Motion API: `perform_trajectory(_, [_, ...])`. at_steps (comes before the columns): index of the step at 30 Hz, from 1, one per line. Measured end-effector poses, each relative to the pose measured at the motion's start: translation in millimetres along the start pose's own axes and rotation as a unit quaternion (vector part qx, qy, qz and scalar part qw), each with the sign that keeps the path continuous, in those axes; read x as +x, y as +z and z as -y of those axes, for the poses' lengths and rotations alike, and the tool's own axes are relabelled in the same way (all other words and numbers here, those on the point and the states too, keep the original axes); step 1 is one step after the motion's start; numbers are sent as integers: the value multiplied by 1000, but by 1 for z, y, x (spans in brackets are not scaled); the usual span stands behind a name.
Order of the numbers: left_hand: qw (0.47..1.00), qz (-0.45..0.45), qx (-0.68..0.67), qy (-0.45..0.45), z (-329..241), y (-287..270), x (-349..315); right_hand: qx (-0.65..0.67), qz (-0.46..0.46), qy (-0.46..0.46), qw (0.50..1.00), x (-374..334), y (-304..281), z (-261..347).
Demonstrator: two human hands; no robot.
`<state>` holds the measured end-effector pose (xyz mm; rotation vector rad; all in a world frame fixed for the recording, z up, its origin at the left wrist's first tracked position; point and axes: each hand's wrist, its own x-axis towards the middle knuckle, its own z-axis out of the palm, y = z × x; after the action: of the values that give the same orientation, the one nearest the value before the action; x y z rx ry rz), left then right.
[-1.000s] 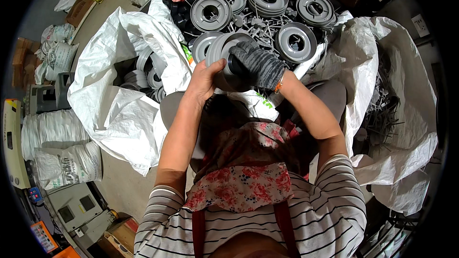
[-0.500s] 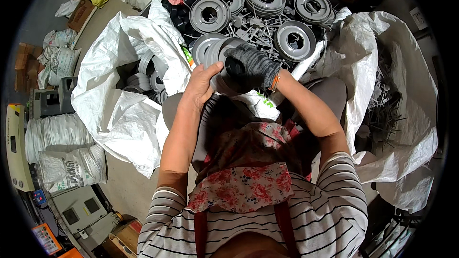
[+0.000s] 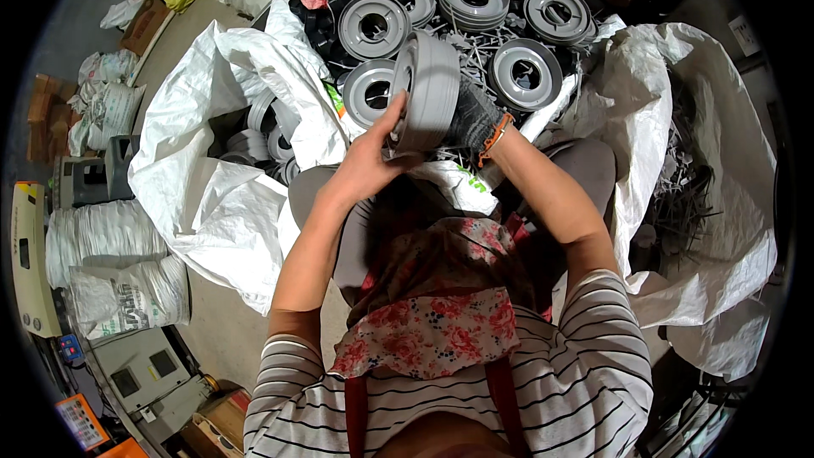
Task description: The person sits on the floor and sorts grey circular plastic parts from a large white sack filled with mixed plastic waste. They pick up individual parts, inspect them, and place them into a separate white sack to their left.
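Observation:
A grey plastic ring stack (image 3: 434, 89), ridged along its side, is held up on edge over the pile in front of me. My bare left hand (image 3: 370, 155) grips its left rim, with the thumb on the face and the other fingers partly hidden beneath. My right hand (image 3: 476, 116), in a dark grey knit glove, closes on the stack from the right; its fingertips are hidden behind it. Just beyond my left hand lies a flat grey ring (image 3: 370, 92). Another grey ring (image 3: 525, 74) rests to the right of my gloved hand.
Several more grey rings (image 3: 373, 25) lie at the back on thin grey plastic scraps (image 3: 475, 47). A white woven sack (image 3: 212, 220) with rings inside gapes on the left. On the right, another white sack (image 3: 712, 263) holds thin scraps. Filled bags (image 3: 127, 288) stand far left.
The ring stack has turned so its ridged side faces me, and has moved up and to the right. My left hand has followed it; my gloved hand now sits behind its right side.

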<state>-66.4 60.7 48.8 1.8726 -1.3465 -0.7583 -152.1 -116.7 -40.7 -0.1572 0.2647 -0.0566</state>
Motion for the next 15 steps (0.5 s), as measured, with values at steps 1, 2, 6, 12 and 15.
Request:
perform_trajectory(1, [999, 18, -40, -24, -1, -1, -2, -10, -27, 12, 1000, -2, 2, 2])
perform_trajectory(2, [997, 20, 62, 31, 5, -7, -3, -178, 47, -73, 980, 6, -14, 1])
perform_trajectory(6, [998, 3, 26, 55, 8, -21, -13, -124, 9, -63, 990, -5, 3, -11])
perform_trajectory(12, [996, -4, -83, -34, 6, -20, -33, -223, 181, -63, 956, 1, -5, -23])
perform_trajectory(15, [988, -72, 86, 106, 23, -42, -52, -422, 20, -104, 900, 14, 9, -27])
